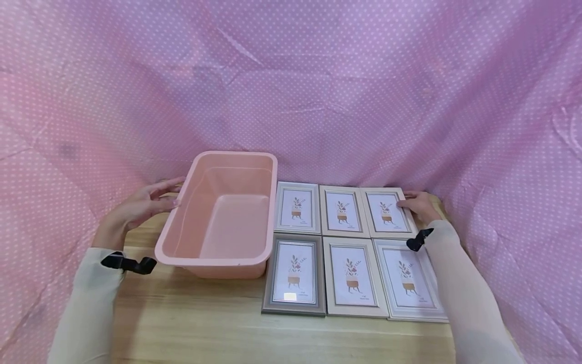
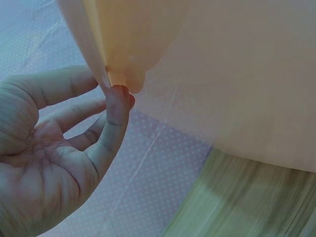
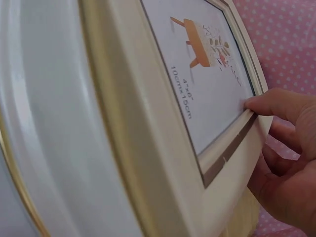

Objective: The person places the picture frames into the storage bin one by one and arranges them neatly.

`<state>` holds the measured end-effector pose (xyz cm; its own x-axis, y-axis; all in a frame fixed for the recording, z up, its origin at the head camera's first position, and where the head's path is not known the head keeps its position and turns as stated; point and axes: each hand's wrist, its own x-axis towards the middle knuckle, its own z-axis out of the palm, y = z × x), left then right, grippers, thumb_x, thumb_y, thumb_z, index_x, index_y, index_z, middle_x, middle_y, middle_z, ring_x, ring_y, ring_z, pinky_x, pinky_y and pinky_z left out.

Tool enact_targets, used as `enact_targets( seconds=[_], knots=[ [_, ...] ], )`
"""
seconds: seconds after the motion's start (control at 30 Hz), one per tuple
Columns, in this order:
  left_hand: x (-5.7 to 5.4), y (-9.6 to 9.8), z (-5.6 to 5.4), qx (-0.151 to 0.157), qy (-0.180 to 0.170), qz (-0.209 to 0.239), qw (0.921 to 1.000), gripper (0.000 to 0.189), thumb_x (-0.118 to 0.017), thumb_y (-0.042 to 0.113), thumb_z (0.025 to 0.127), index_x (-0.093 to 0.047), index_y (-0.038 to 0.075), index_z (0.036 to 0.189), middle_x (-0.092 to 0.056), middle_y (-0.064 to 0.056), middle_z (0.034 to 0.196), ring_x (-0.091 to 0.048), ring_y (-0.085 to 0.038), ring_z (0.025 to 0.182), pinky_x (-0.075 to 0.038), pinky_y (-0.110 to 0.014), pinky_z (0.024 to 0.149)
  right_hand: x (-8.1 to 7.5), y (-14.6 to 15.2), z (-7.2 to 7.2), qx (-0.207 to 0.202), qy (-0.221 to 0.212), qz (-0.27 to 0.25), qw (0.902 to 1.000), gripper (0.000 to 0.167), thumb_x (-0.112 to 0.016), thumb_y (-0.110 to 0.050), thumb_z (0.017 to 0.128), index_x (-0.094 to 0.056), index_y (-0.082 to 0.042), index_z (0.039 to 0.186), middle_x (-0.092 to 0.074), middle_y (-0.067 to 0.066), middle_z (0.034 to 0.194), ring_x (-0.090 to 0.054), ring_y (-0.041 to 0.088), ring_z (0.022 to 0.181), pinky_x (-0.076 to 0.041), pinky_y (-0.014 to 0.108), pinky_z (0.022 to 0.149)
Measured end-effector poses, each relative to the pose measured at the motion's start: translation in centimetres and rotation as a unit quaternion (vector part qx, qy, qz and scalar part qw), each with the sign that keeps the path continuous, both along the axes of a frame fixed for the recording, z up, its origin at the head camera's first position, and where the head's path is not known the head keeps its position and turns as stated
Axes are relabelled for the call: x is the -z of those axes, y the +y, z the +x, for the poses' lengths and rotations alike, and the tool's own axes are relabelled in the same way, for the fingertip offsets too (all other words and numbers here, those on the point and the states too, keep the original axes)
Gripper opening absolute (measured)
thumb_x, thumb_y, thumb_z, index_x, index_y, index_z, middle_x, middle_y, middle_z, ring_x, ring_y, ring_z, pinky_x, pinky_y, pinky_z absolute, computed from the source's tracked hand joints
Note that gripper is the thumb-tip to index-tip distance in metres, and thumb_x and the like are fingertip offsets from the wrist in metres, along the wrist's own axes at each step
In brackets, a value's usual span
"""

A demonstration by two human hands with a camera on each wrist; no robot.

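A pink plastic basin (image 1: 215, 261) stands on the left of the table. At its left rim my left hand (image 1: 143, 205) holds the edge, and the left wrist view shows the fingertips (image 2: 116, 98) meeting under the rim. My right hand (image 1: 420, 205) grips the right edge of a cream picture frame (image 1: 386, 212) in the back row. Its thumb (image 3: 261, 102) lies on the front, while the other fingers are at the side and partly hidden behind the frame. Below it lies a white picture frame (image 1: 409, 278), partly under the right forearm.
Several more frames lie in two rows right of the basin: a silvery one (image 1: 297, 207), a grey one (image 1: 293, 275) and cream ones (image 1: 344, 211). They rest on a wooden table (image 1: 195, 323). A pink dotted cloth (image 1: 318, 101) hangs behind and at both sides.
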<state>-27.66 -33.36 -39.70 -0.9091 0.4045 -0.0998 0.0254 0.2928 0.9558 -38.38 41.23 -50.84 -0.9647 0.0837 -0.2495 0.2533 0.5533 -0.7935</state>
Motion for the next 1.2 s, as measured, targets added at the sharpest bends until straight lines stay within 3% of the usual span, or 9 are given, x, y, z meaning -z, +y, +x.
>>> enact_targets(
  seconds=[0.27,0.43,0.57,0.63,0.87,1.2],
  knots=[
    [0.2,-0.2,0.1,-0.005,0.000,-0.003,1.0000,0.069,-0.057,0.002,0.102,-0.022,0.000,0.161,-0.048,0.007,0.136,-0.061,0.001,0.114,-0.058,-0.018,0.091,-1.6,1.0,0.0,-0.034,-0.017,0.036,0.9986,0.066,-0.071,-0.018,0.096,-0.042,0.008,0.149,-0.062,0.028,0.134,-0.062,-0.001,0.079,-0.057,0.017,0.071],
    [0.2,-0.3,0.2,-0.007,-0.005,-0.005,0.9999,0.068,-0.057,0.002,0.102,-0.022,0.001,0.161,-0.047,0.007,0.137,-0.061,0.001,0.114,-0.058,-0.019,0.091,-2.4,1.5,0.2,-0.057,-0.028,-0.030,0.9975,0.072,-0.070,-0.013,0.097,-0.032,0.005,0.156,-0.069,0.009,0.124,-0.064,-0.001,0.083,-0.058,0.020,0.076],
    [0.1,-0.3,0.0,-0.002,-0.004,0.001,1.0000,0.068,-0.056,0.002,0.102,-0.022,0.001,0.161,-0.043,0.007,0.139,-0.060,0.001,0.115,-0.057,-0.018,0.092,-3.1,2.2,0.1,-0.077,-0.050,-0.097,0.9910,0.078,-0.065,-0.007,0.099,-0.019,0.001,0.161,-0.068,-0.013,0.111,-0.064,-0.004,0.090,-0.058,0.020,0.082],
    [0.1,-0.3,-0.1,0.001,-0.005,0.005,1.0000,0.068,-0.055,0.001,0.103,-0.021,0.001,0.161,-0.043,0.007,0.140,-0.060,0.001,0.115,-0.057,-0.018,0.092,-3.6,2.5,0.0,-0.088,-0.060,-0.120,0.9871,0.079,-0.063,-0.003,0.099,-0.014,0.002,0.161,-0.067,-0.017,0.107,-0.065,-0.003,0.092,-0.058,0.020,0.084],
    [0.0,-0.4,-0.4,0.007,-0.007,0.005,0.9999,0.068,-0.055,0.001,0.103,-0.021,0.001,0.161,-0.046,0.007,0.139,-0.061,0.000,0.115,-0.057,-0.018,0.092,-5.4,2.3,-0.3,-0.091,-0.076,-0.151,0.9813,0.084,-0.063,0.002,0.098,-0.010,-0.002,0.163,-0.071,-0.018,0.095,-0.069,0.002,0.091,-0.062,0.028,0.087],
    [0.0,-0.5,-0.8,0.010,-0.006,0.011,0.9999,0.068,-0.056,-0.001,0.102,-0.021,-0.001,0.161,-0.054,0.010,0.134,-0.063,-0.001,0.112,-0.059,-0.020,0.090,-8.5,0.6,0.2,-0.097,-0.025,-0.144,0.9845,0.085,-0.068,0.004,0.094,-0.019,-0.005,0.162,-0.068,-0.016,0.102,-0.069,0.001,0.091,-0.063,0.028,0.085]
  ],
)
